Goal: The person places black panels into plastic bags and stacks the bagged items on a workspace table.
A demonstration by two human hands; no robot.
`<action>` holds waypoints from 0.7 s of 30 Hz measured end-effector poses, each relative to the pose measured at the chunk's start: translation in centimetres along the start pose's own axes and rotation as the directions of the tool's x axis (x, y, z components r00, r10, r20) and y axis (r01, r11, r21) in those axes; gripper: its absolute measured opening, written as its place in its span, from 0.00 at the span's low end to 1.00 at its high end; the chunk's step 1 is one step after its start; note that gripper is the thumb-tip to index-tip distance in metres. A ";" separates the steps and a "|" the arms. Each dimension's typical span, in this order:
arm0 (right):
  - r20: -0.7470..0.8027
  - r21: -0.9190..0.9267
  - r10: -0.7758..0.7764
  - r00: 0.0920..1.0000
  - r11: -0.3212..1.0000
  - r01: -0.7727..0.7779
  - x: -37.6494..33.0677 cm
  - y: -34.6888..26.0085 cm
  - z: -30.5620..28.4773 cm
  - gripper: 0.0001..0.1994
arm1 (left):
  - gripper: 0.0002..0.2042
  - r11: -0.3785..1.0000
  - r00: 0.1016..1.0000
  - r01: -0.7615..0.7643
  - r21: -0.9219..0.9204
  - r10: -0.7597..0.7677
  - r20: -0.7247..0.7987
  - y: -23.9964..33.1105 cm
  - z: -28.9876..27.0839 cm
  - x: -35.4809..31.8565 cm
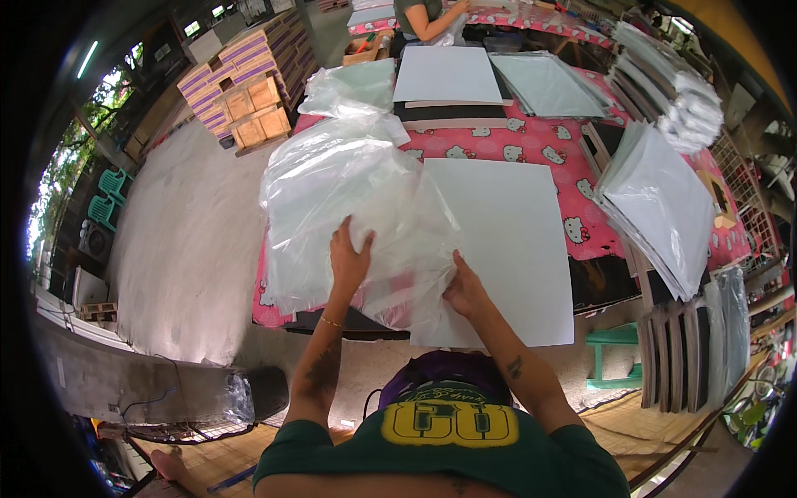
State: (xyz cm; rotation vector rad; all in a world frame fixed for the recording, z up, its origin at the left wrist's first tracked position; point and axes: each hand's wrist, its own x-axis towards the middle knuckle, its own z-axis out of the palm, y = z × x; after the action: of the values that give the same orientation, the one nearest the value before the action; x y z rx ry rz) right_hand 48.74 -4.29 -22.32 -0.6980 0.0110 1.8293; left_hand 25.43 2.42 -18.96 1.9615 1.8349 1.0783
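A large see-through plastic bag (365, 187) lies spread over the left part of the table, wrinkled and shiny. On it rests my left hand (350, 259), its thumb and fingers apart. My right hand (466, 286) pinches the bag's right edge between thumb and fingers, above a large white board (506, 241). That board lies flat, its near edge reaching past the table edge. The bag overlaps the board's left side, and whether anything is inside the bag cannot be made out.
A pink patterned cloth (515, 153) covers the table. Farther back lie another white board (447, 75) and plastic-wrapped sheets (552, 83). Wrapped boards (656, 199) lean at the right, above a green stool (613, 357). Stacked boxes (249, 75) stand far left. Another person (423, 18) sits beyond the table.
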 end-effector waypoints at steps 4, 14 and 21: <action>0.092 0.044 0.143 0.985 0.988 -0.147 0.1 -0.3 -0.2 0.14 | 0.35 0.911 0.957 -0.002 0.412 -0.118 0.265 -5.0 3.3 -1.3; -0.089 -0.415 -0.645 0.759 0.716 0.561 -17.3 -10.6 -5.1 0.20 | 0.29 0.911 0.999 -0.035 0.412 0.025 0.029 2.1 0.8 10.4; -0.042 -0.142 -0.605 0.795 0.792 0.594 -15.4 -5.6 2.4 0.08 | 0.08 0.748 0.815 -0.247 -0.616 0.504 0.286 19.9 3.2 -6.1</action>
State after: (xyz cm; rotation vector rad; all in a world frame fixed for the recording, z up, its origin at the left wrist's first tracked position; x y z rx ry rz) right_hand 55.64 -14.58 -11.36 -0.7596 -0.2462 1.1866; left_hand 42.93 -5.82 -10.76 2.0206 0.7641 1.0076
